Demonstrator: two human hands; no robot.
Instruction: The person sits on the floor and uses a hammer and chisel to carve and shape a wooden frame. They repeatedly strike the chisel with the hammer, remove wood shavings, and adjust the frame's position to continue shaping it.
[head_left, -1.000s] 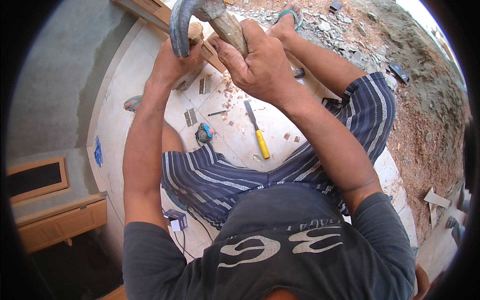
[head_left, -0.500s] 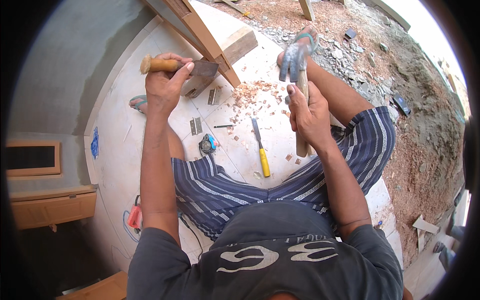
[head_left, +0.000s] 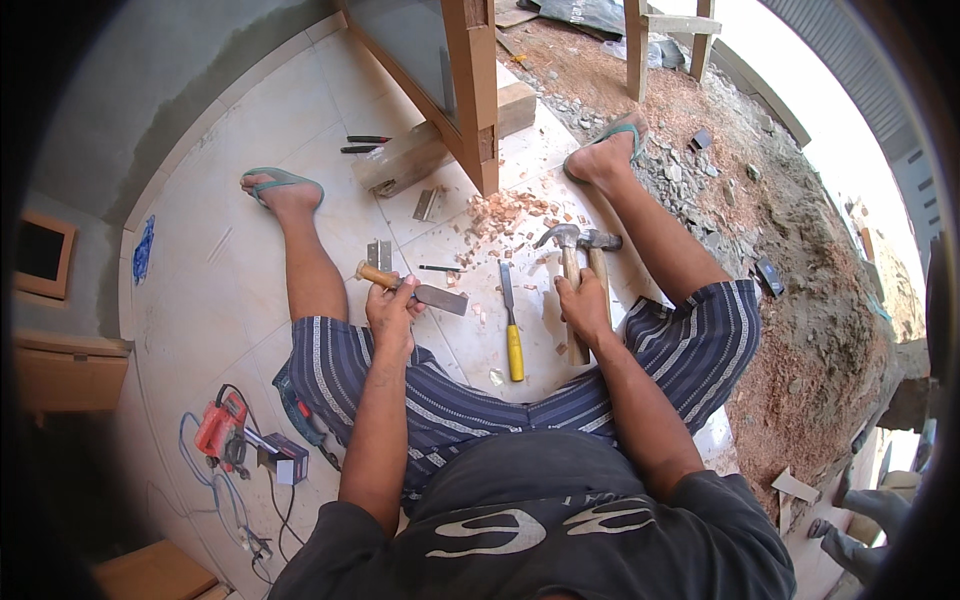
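My left hand (head_left: pixel 390 312) is closed round a broad chisel (head_left: pixel 440 298) with a wooden handle, its flat blade pointing right. In my right hand (head_left: pixel 586 305) is the handle of a claw hammer (head_left: pixel 564 236), held low near the floor. A second hammer (head_left: pixel 603 240) lies right beside it, its handle partly hidden by my hand. Between my hands a yellow-handled chisel (head_left: pixel 515 350) rests on the tiles. Beyond them are wood chips (head_left: pixel 500 215), a dark pencil (head_left: pixel 438 268) and two metal hinges, one hinge (head_left: pixel 425 204) farther off and another hinge (head_left: pixel 379 254) nearer.
A wooden door (head_left: pixel 478 110) stands on edge by a timber block (head_left: pixel 425 152), with black-and-red tools (head_left: pixel 367 144) behind. At left lie a red power tool (head_left: pixel 221 430), cables and a small box (head_left: pixel 287 462). Rubble and soil (head_left: pixel 820 300) border the tiles on the right.
Both hands have come down toward the floor and closer together, still holding the chisel and the hammer. My view has shifted, showing more floor at left and the second hammer clearly.
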